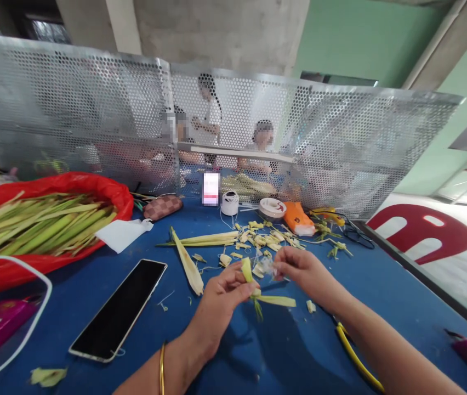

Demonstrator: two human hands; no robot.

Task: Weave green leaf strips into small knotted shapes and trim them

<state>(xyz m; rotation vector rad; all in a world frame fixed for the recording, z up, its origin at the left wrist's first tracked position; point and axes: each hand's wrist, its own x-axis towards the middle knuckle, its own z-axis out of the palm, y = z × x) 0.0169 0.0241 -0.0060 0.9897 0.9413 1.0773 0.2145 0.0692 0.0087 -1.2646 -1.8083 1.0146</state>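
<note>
My left hand (223, 296) pinches a folded pale-green leaf piece (247, 270) between thumb and fingers. From the same grip a narrow leaf strip (277, 300) sticks out to the right, and a thin green frayed end (258, 310) hangs below. Just to the right, my right hand (299, 269) is closed in a pinch, apart from the leaf piece. Something thin and see-through shows at its fingertips, too blurred to name. Beyond both hands lies a heap of small cut leaf pieces (264, 238). A broad dry leaf (187, 262) rests left of it.
A red bag (124, 200) full of long leaves stands at the left. Nearer lies a black-screened phone (120, 310). A thread spool (229, 204), a tape roll (272, 208) and an orange packet (298, 218) sit before the perforated metal screen (233, 104). Yellow-handled pliers (357, 356) lie by my right forearm.
</note>
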